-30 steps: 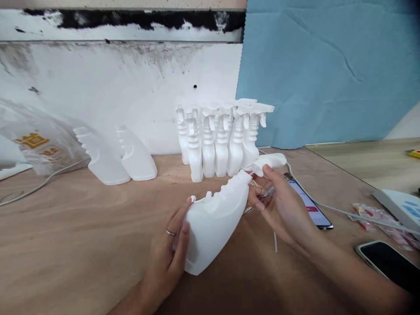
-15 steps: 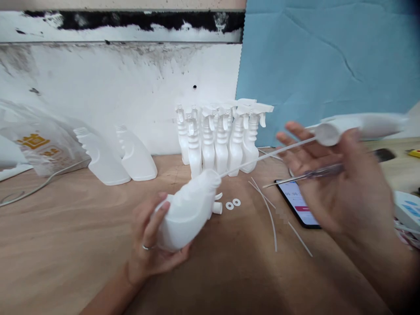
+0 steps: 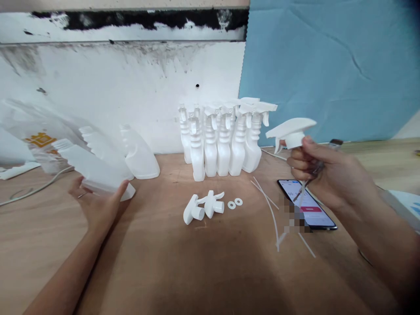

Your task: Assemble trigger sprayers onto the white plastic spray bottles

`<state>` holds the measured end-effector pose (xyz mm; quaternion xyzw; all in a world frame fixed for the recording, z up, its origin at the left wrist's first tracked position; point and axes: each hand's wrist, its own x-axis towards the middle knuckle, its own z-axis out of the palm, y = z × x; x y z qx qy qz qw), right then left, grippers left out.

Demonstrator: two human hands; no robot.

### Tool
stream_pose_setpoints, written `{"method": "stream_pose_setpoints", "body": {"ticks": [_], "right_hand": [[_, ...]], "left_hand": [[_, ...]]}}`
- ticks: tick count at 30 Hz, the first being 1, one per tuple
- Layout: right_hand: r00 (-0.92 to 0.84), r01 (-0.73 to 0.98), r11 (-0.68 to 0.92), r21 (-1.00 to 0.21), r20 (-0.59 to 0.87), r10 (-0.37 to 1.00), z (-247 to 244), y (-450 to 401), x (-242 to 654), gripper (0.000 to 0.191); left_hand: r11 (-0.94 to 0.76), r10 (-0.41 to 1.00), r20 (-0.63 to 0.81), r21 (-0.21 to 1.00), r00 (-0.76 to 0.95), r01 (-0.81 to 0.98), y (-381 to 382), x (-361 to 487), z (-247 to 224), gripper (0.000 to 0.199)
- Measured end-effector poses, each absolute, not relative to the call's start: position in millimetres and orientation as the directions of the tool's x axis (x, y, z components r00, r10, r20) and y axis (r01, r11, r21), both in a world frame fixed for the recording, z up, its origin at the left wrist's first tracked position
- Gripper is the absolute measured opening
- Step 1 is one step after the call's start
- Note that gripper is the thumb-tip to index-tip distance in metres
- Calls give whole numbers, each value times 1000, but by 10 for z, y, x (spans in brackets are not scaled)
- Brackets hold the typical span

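At the left, my left hand grips a white plastic bottle without a top, its neck tilted up to the left. Two more topless bottles stand close by; the right one is upright. On the right, my right hand holds up a white trigger spray head between thumb and fingers. A screwdriver is also held in that hand, its tip pointing down. Whether a tube hangs from the spray head is hidden by the hand and a blurred patch.
Finished spray bottles stand grouped by the wall. Two loose spray heads and two white washers lie mid-table. Thin tubes lie beside a phone. A plastic bag and a cable are at the left.
My left hand has carried the bottle left, away from the tube that reached to its mouth. My right hand has turned the spray head upright and moved slightly left.
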<state>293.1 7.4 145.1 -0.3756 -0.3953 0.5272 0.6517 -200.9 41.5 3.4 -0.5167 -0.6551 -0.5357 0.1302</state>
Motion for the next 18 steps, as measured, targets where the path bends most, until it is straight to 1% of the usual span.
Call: {"method": "stream_pose_setpoints", "body": {"ticks": [3,7,11,15,18], "right_hand": [[104,-290,94,-952,67,992,1394,103,2922,41],[87,-181,60,-982,45,995,1340,131,2942,47],[53,-128,10,-992,3,999,1312,153,2971,49],[3,-97,-44,-994,-44,999,1267,182,2986,49],[-30,-87,-93,-992,-91,995,1194,216,2972,51]], "left_hand": [[-59,510,740,539,-439,840,473,-2110,42,112],[-19,554,712,529,-432,848,527,-2203,68,112],[-12,555,717,513,-421,858,577,-2267,76,111],[-20,527,757,465,-385,885,579,-2273,66,113],[-28,527,771,435,-357,900,544,-2246,67,110]]}}
